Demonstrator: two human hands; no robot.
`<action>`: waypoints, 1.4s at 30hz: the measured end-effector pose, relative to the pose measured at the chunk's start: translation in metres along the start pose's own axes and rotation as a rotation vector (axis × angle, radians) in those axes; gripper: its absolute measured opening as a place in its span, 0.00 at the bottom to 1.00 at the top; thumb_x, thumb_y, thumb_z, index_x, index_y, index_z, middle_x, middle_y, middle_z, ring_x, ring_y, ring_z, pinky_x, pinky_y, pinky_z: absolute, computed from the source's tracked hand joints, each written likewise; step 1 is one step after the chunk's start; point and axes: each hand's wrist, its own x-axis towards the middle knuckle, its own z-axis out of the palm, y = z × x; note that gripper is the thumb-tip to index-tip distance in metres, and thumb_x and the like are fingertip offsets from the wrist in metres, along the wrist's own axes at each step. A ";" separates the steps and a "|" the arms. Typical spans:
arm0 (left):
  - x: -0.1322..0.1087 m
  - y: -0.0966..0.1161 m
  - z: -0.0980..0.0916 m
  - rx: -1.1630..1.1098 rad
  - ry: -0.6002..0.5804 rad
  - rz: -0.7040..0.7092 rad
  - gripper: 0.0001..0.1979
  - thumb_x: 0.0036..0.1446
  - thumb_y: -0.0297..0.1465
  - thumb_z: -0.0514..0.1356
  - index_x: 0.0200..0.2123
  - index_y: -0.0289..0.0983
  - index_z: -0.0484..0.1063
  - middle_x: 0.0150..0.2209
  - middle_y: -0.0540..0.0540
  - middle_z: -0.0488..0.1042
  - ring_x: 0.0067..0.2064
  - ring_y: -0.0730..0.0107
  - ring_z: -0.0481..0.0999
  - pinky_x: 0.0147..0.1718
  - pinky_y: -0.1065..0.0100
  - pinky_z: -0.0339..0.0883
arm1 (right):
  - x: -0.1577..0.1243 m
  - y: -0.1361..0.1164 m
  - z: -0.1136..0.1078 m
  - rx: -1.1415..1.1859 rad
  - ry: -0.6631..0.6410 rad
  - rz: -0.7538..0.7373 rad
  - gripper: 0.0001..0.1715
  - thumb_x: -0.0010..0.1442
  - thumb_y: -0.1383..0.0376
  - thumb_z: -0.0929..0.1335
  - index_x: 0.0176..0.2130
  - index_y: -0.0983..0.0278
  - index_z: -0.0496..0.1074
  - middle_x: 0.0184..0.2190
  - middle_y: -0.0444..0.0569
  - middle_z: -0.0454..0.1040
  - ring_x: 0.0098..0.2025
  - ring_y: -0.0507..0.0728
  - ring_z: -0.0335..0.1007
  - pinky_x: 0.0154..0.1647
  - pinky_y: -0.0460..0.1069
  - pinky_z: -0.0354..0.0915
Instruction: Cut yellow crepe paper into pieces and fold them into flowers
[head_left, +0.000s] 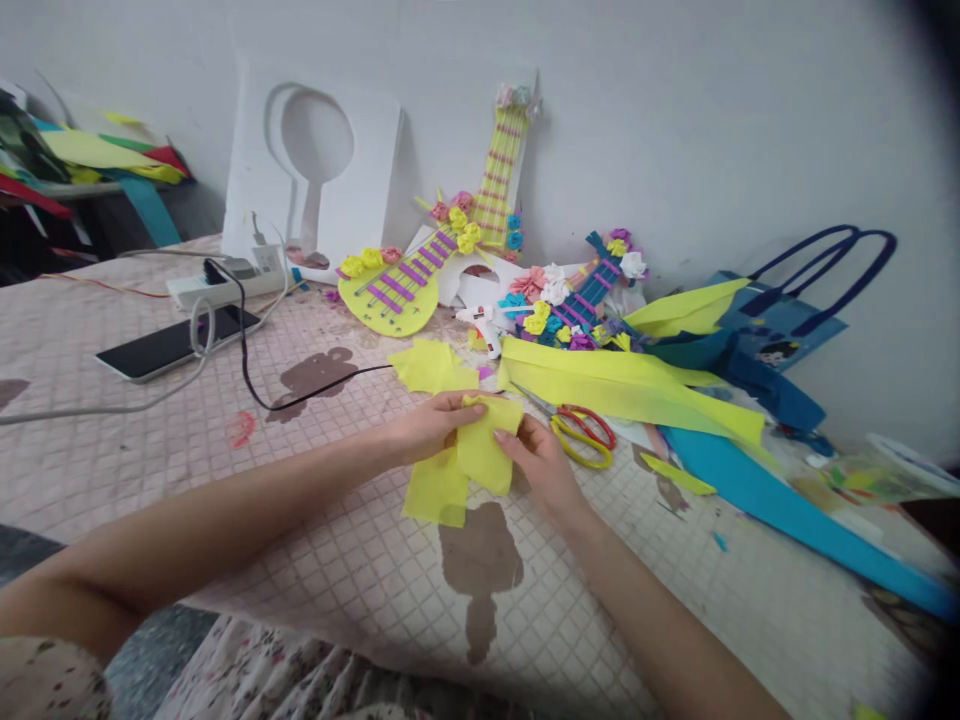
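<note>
Over the tablecloth [360, 560], my left hand [429, 430] and right hand [551, 470] pinch the yellow paper [486, 448] between them, its long axis running near-to-far

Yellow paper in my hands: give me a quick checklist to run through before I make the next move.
1. Yellow paper held on both sides: ok, the left hand and right hand both have it.
2. Scissors nearby and unheld: ok, lying beside the right hand.
3. Black cord away from the loose yellow piece: not ok, it runs up to that piece's edge.
4. Glue gun set down: ok, neither hand holds it.
5. Glue gun cool: cannot tell.
</note>
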 end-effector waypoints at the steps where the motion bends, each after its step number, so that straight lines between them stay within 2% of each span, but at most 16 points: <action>1: 0.000 -0.001 0.000 0.018 -0.019 0.005 0.17 0.52 0.33 0.64 0.46 0.34 0.72 0.36 0.41 0.78 0.33 0.67 0.77 0.36 0.65 0.70 | 0.000 0.000 0.001 0.025 0.001 0.017 0.15 0.53 0.59 0.71 0.40 0.61 0.72 0.38 0.47 0.76 0.38 0.55 0.70 0.40 0.50 0.67; 5: 0.000 0.000 0.000 0.110 0.033 0.108 0.23 0.53 0.39 0.63 0.52 0.42 0.67 0.48 0.42 0.73 0.42 0.65 0.76 0.41 0.64 0.68 | 0.004 0.001 0.000 0.167 0.126 0.006 0.14 0.52 0.60 0.72 0.40 0.61 0.74 0.41 0.47 0.77 0.42 0.56 0.71 0.45 0.51 0.66; 9: -0.001 0.006 -0.001 0.281 0.080 0.273 0.20 0.54 0.39 0.62 0.49 0.43 0.66 0.54 0.42 0.68 0.50 0.64 0.71 0.44 0.64 0.65 | 0.012 0.003 -0.008 0.259 0.239 -0.017 0.12 0.50 0.59 0.72 0.37 0.59 0.73 0.43 0.46 0.77 0.45 0.56 0.71 0.45 0.52 0.67; 12: -0.002 0.004 -0.001 0.388 0.049 0.360 0.18 0.48 0.35 0.67 0.41 0.38 0.67 0.53 0.41 0.67 0.51 0.62 0.69 0.45 0.63 0.65 | 0.015 0.005 -0.013 0.274 0.268 -0.010 0.12 0.50 0.59 0.72 0.36 0.58 0.73 0.42 0.46 0.77 0.45 0.57 0.71 0.43 0.53 0.67; 15: -0.001 -0.003 -0.001 0.573 0.083 0.394 0.18 0.43 0.33 0.69 0.37 0.37 0.68 0.49 0.41 0.68 0.51 0.60 0.69 0.44 0.63 0.65 | 0.015 0.005 -0.014 0.297 0.274 0.005 0.13 0.48 0.59 0.72 0.37 0.58 0.73 0.42 0.47 0.78 0.45 0.58 0.71 0.42 0.53 0.68; 20: 0.001 -0.011 -0.005 0.848 0.144 0.450 0.13 0.42 0.32 0.68 0.32 0.36 0.70 0.42 0.43 0.71 0.45 0.62 0.70 0.39 0.67 0.66 | 0.014 0.003 -0.010 0.360 0.245 0.018 0.13 0.47 0.60 0.73 0.35 0.58 0.73 0.43 0.46 0.77 0.47 0.58 0.71 0.44 0.53 0.68; 24: 0.003 -0.009 -0.008 0.895 0.134 0.423 0.08 0.47 0.34 0.65 0.29 0.35 0.72 0.36 0.44 0.73 0.38 0.66 0.72 0.36 0.69 0.67 | 0.015 0.001 -0.012 0.355 0.253 0.006 0.12 0.47 0.60 0.73 0.34 0.58 0.73 0.42 0.45 0.78 0.47 0.58 0.71 0.44 0.53 0.68; 28: 0.004 -0.006 -0.009 0.860 0.093 0.368 0.09 0.50 0.36 0.63 0.28 0.35 0.74 0.32 0.45 0.75 0.35 0.68 0.73 0.35 0.70 0.66 | 0.018 0.000 -0.019 0.326 0.289 -0.028 0.11 0.48 0.60 0.73 0.34 0.58 0.72 0.41 0.44 0.77 0.47 0.57 0.71 0.43 0.53 0.69; 32: 0.004 -0.005 -0.009 0.822 0.057 0.317 0.10 0.49 0.37 0.63 0.27 0.35 0.75 0.28 0.47 0.75 0.31 0.71 0.72 0.31 0.72 0.65 | 0.020 0.000 -0.024 0.315 0.310 -0.038 0.10 0.48 0.60 0.73 0.33 0.57 0.71 0.39 0.43 0.78 0.45 0.57 0.72 0.41 0.53 0.70; 37: 0.003 -0.003 -0.009 0.800 0.072 0.250 0.13 0.49 0.39 0.63 0.22 0.35 0.72 0.20 0.51 0.70 0.23 0.77 0.65 0.22 0.75 0.56 | 0.019 0.000 -0.022 0.337 0.303 -0.007 0.11 0.47 0.61 0.73 0.33 0.58 0.72 0.39 0.44 0.78 0.44 0.57 0.72 0.39 0.52 0.71; 42: 0.006 -0.008 -0.011 0.631 0.093 0.169 0.11 0.45 0.34 0.66 0.25 0.34 0.69 0.22 0.51 0.71 0.23 0.77 0.68 0.23 0.74 0.58 | 0.018 -0.002 -0.021 0.352 0.318 -0.005 0.11 0.48 0.62 0.73 0.34 0.59 0.72 0.40 0.44 0.77 0.42 0.55 0.72 0.40 0.51 0.70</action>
